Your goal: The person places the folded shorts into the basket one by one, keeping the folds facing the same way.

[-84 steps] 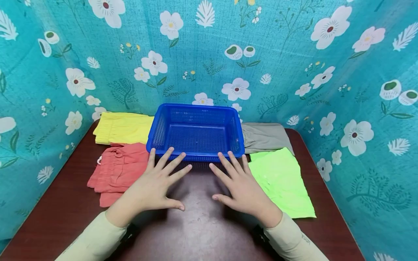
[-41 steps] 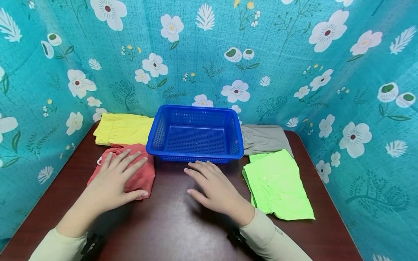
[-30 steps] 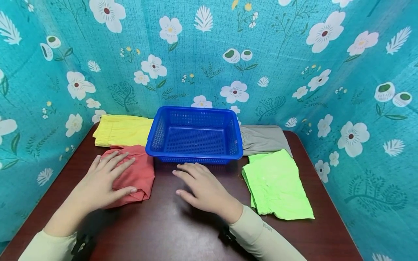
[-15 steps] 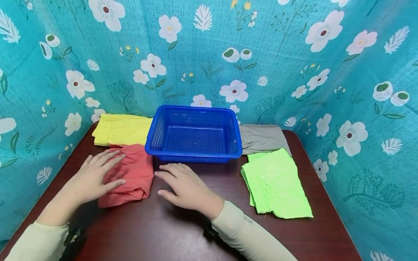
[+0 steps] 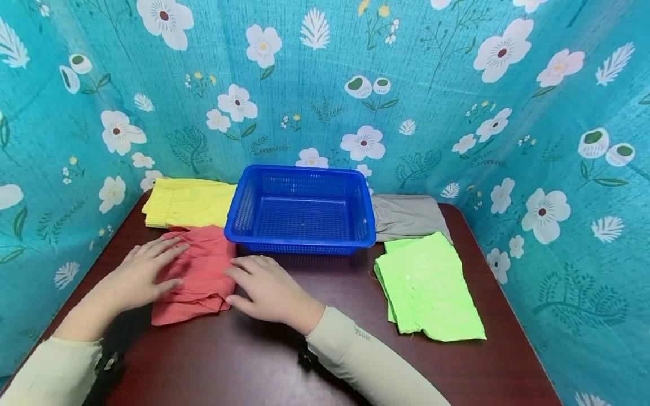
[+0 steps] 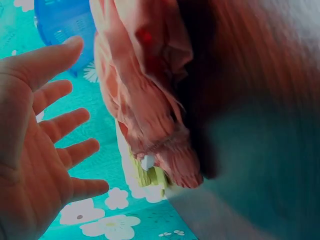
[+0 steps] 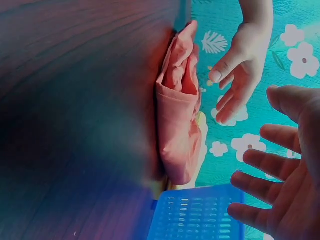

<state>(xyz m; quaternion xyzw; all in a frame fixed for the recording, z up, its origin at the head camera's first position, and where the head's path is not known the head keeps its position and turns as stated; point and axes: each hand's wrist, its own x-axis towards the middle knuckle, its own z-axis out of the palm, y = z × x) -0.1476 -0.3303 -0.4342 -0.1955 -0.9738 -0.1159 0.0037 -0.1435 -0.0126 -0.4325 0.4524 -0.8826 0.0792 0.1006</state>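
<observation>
Folded red shorts (image 5: 203, 270) with a gathered waistband lie at the left of the table, between my two hands. My left hand (image 5: 134, 279) hovers over their left side, fingers spread and relaxed. At their right edge is my right hand (image 5: 271, 290), its fingertips overlapping the cloth in the head view. Both wrist views show the fingers apart from the red shorts (image 6: 145, 90), with nothing in either palm. A white drawstring end (image 6: 147, 161) shows at the waistband in the left wrist view.
A blue plastic basket (image 5: 302, 248) stands at the back centre. Folded yellow cloth (image 5: 193, 203) lies to its left, grey cloth (image 5: 408, 217) to its right. Bright green folded cloth (image 5: 431, 287) is at the right. A floral curtain (image 5: 304, 84) surrounds the dark table (image 5: 244, 366).
Both hands have moved left from in front of the basket. The left now hovers over the shorts' left side; the right has come across to their right edge. The garments and basket stay in place.
</observation>
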